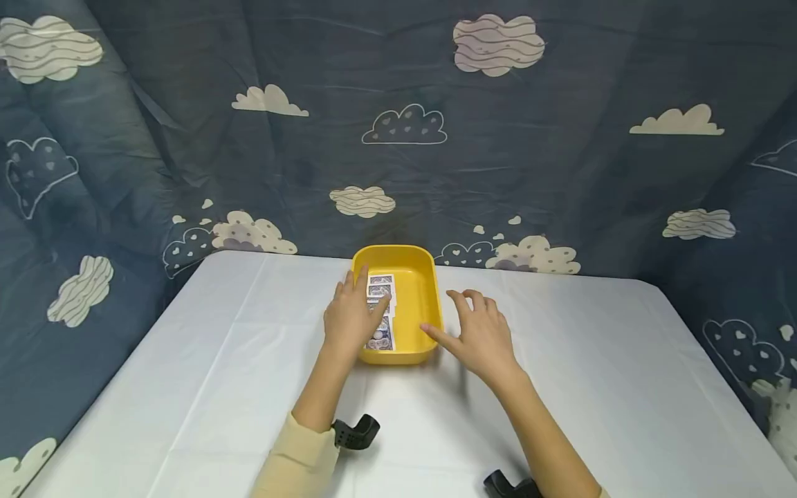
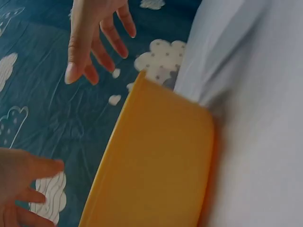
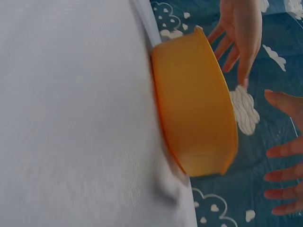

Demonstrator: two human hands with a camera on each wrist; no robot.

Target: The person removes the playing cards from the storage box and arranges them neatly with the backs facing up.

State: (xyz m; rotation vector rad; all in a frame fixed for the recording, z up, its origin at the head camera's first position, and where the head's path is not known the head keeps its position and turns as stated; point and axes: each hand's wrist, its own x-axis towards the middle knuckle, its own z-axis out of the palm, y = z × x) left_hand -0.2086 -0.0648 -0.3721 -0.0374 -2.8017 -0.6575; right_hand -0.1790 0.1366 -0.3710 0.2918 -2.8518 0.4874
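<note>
A yellow plastic tray [image 1: 416, 304] with rounded corners stands on the white table. Inside it, along the left side, lie several playing cards [image 1: 382, 333] with dark patterned faces or backs, partly overlapping in a column. My left hand [image 1: 353, 315] hovers over the tray's left rim, fingers extended and thumb spread over the cards, hiding some of them. On the other side, my right hand [image 1: 482, 339] is held by the right rim, thumb reaching toward it and fingers loosely bent. Neither hand holds anything. Both wrist views show the tray's outer wall [image 2: 156, 156] with hands above it.
A white cloth covers the table [image 1: 591, 387] on all sides of the tray. Behind it hangs a dark blue curtain [image 1: 398, 173] with cloud prints, close to the tray's far end. Black wrist cameras [image 1: 357, 433] sit on both forearms.
</note>
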